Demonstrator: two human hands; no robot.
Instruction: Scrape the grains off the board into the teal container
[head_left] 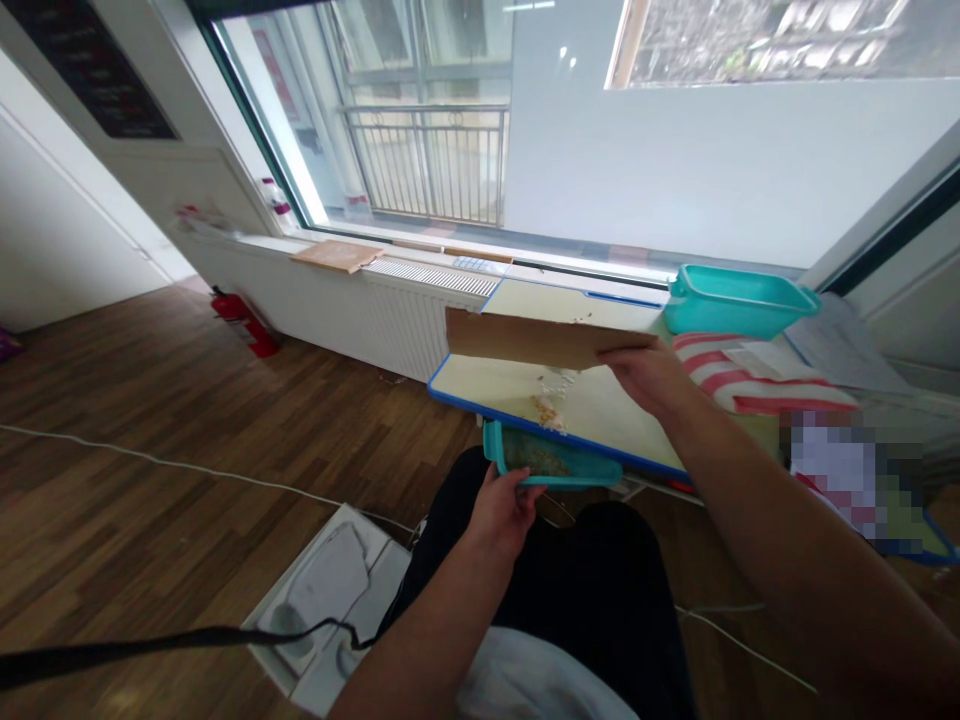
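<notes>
My right hand (645, 378) grips one end of a long brown cardboard strip (525, 338), held on edge over the cream tabletop (480, 378) with its blue rim. Below the strip, small white and tan bits (551, 410) lie in a loose trail that reaches the table's near edge. In my left hand (506, 500) is the rim of a teal plastic bin (592, 470), kept just under that edge above my lap. Some brownish bits cover part of the bin's floor; what they are I cannot make out.
At the table's right stand another teal bin (742, 300) and a red-and-white striped cloth (750, 375). A radiator (409, 315) runs under the window, with a wooden board (337, 256) on the sill. On the floor are a fire extinguisher (246, 322), a white box (330, 590) and a cable (202, 466).
</notes>
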